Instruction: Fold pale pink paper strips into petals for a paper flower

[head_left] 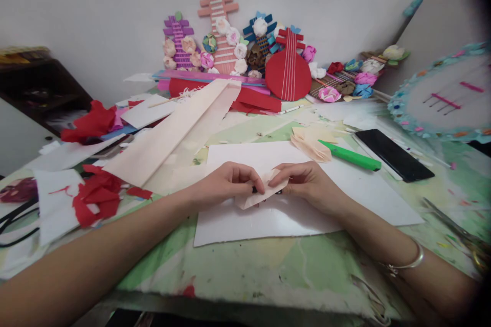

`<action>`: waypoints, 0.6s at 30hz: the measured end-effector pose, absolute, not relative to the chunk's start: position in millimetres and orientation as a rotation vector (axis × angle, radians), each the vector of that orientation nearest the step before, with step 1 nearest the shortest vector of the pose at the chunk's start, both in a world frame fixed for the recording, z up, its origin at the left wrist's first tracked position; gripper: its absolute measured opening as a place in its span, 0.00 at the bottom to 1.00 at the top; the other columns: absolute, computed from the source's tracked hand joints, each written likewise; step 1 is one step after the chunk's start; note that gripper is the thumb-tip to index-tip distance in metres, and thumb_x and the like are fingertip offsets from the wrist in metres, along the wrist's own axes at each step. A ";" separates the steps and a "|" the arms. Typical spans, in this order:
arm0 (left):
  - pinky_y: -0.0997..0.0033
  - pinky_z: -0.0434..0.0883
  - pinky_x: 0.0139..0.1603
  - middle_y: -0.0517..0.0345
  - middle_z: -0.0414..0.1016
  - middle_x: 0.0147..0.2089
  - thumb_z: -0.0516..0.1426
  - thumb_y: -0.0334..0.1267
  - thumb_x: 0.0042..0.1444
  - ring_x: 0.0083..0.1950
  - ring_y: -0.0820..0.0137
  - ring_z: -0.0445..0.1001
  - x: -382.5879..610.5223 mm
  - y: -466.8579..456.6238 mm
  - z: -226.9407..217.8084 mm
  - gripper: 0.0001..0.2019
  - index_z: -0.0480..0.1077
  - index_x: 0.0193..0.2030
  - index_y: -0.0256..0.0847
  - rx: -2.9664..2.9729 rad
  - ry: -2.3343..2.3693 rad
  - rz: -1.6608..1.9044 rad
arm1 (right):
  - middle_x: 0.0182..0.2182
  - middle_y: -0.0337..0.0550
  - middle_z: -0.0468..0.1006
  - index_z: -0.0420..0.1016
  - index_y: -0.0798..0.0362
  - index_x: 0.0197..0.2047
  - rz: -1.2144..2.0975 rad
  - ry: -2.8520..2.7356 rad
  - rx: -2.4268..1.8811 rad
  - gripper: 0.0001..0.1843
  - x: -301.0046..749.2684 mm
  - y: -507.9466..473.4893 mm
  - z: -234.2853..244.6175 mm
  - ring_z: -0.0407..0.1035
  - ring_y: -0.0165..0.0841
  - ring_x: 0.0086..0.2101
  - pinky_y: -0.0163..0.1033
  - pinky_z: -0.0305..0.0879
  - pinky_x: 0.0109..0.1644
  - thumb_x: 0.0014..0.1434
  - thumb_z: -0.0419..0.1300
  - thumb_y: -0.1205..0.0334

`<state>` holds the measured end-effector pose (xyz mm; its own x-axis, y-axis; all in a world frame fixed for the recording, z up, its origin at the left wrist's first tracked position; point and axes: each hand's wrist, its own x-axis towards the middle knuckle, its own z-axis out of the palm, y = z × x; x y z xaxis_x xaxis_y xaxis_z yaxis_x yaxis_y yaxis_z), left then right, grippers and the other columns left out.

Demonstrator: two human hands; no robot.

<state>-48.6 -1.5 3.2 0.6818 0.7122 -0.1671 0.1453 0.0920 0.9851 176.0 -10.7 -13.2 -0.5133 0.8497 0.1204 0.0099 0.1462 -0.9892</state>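
Between my two hands is a small piece of pale peach crepe paper (249,202), held above a white board (307,224). My left hand (230,184) pinches its left part with thumb and fingers. On the other end, my right hand (309,184) is closed, its thumb and forefinger at the paper's upper edge. Some of the fingertips are hidden behind the sheet. Just beyond the hands, a stack of peach paper pieces (310,145) lies at the board's far edge, with a green utility knife (353,157) touching it.
A black phone (395,155) and scissors (456,227) lie to the right. On the left are a long folded peach paper strip (169,135) and red crepe scraps (97,196). Along the wall stand several paper-flowered instrument models, including a round red one (276,76).
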 end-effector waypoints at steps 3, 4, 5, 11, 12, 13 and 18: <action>0.81 0.64 0.26 0.61 0.73 0.25 0.53 0.27 0.48 0.25 0.78 0.70 -47.4 -2.3 5.6 0.07 0.72 0.31 0.36 1.430 0.743 0.441 | 0.42 0.41 0.78 0.82 0.49 0.34 1.428 -1.696 -0.787 0.07 175.7 -11.5 -11.6 0.73 0.30 0.39 0.36 0.69 0.42 0.50 0.66 0.68; 0.81 0.63 0.25 0.62 0.72 0.24 0.53 0.26 0.47 0.24 0.78 0.69 -47.0 -2.5 6.2 0.07 0.71 0.30 0.36 1.430 0.739 0.431 | 0.44 0.41 0.78 0.82 0.48 0.36 1.427 -1.700 -0.780 0.08 175.2 -12.4 -11.1 0.73 0.31 0.40 0.36 0.70 0.44 0.50 0.66 0.68; 0.81 0.63 0.24 0.63 0.71 0.23 0.52 0.26 0.47 0.23 0.79 0.68 -46.7 -2.6 6.8 0.07 0.71 0.30 0.36 1.429 0.736 0.426 | 0.45 0.41 0.78 0.82 0.48 0.37 1.430 -1.706 -0.779 0.09 174.4 -13.6 -10.7 0.73 0.32 0.42 0.37 0.70 0.45 0.51 0.66 0.67; 0.83 0.57 0.21 0.64 0.67 0.23 0.54 0.28 0.48 0.21 0.81 0.61 -47.7 -1.9 5.8 0.05 0.71 0.32 0.35 1.461 0.765 0.428 | 0.39 0.42 0.82 0.80 0.47 0.44 1.427 -1.779 -0.912 0.13 170.6 -19.5 -10.6 0.76 0.34 0.40 0.39 0.71 0.44 0.55 0.62 0.66; 0.83 0.56 0.21 0.64 0.67 0.23 0.55 0.28 0.49 0.21 0.82 0.60 -48.3 -1.7 5.0 0.06 0.72 0.33 0.35 1.471 0.766 0.427 | 0.38 0.42 0.82 0.81 0.47 0.42 1.396 -1.782 -0.938 0.13 171.0 -19.3 -10.9 0.76 0.34 0.39 0.38 0.71 0.44 0.54 0.62 0.67; 0.83 0.56 0.21 0.64 0.67 0.23 0.55 0.28 0.49 0.21 0.82 0.60 -48.8 -1.4 4.1 0.06 0.72 0.34 0.35 1.476 0.768 0.431 | 0.37 0.41 0.83 0.82 0.48 0.40 1.356 -1.778 -0.970 0.12 171.7 -18.8 -11.4 0.76 0.34 0.39 0.38 0.71 0.43 0.53 0.62 0.68; 0.83 0.60 0.23 0.62 0.70 0.25 0.56 0.28 0.49 0.23 0.81 0.64 -49.6 -1.3 0.4 0.05 0.73 0.34 0.35 1.432 0.826 0.573 | 0.35 0.41 0.83 0.82 0.49 0.37 1.209 -1.717 -1.116 0.11 176.5 -15.3 -12.2 0.76 0.34 0.35 0.38 0.72 0.38 0.49 0.64 0.68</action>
<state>-49.6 -1.3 0.4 0.6113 0.7773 -0.1490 0.1333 0.0844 0.9875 176.5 -15.3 -12.2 -0.3431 0.9351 0.0888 0.2319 0.1760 -0.9567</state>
